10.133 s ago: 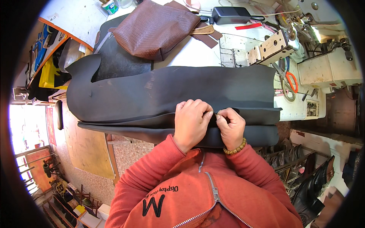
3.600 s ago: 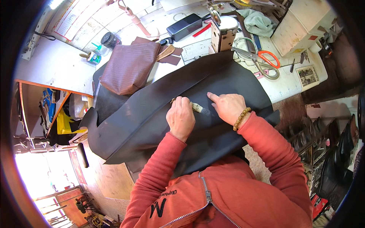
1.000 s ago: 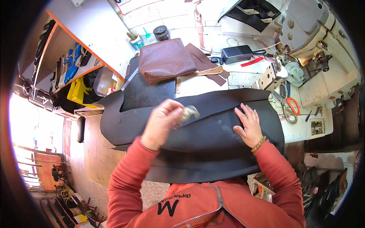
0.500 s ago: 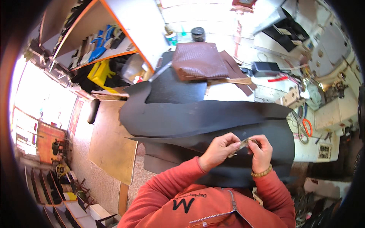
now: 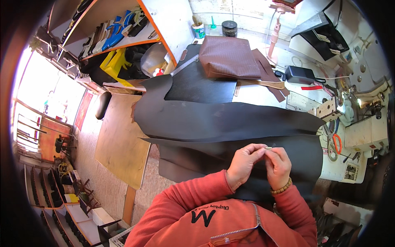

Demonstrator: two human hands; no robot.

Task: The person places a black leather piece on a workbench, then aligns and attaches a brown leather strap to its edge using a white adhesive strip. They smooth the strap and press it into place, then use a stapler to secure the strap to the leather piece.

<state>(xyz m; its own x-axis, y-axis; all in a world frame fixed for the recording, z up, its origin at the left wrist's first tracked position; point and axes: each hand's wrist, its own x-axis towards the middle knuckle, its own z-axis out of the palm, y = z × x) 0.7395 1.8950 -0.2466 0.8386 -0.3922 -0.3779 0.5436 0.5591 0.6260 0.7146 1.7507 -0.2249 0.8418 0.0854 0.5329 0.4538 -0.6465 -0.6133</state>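
Observation:
My left hand [image 5: 243, 164] and my right hand [image 5: 278, 167] meet fingertip to fingertip above the dark sheet material. Both are closed in a pinch around a small pale object [image 5: 268, 148], mostly hidden by the fingers and too small to name. A beaded bracelet [image 5: 282, 187] circles my right wrist. Under both hands spreads a large dark sheet [image 5: 230, 121], leather-like, lying in overlapping folds and hanging over the table's near edge.
Beyond the sheet sit a brown textured bag [image 5: 230, 57] and a black box [image 5: 299, 75]. Orange-handled scissors [image 5: 337, 143] lie at right, beside a sewing machine [image 5: 366, 131]. A wooden board [image 5: 119, 140] stands at left, below a shelf [image 5: 123, 45] with shoes.
The brownish, patterned small thing between my hands no longer shows; only a pale bit is visible at the fingertips. My hands have drawn closer together. The view has shifted slightly.

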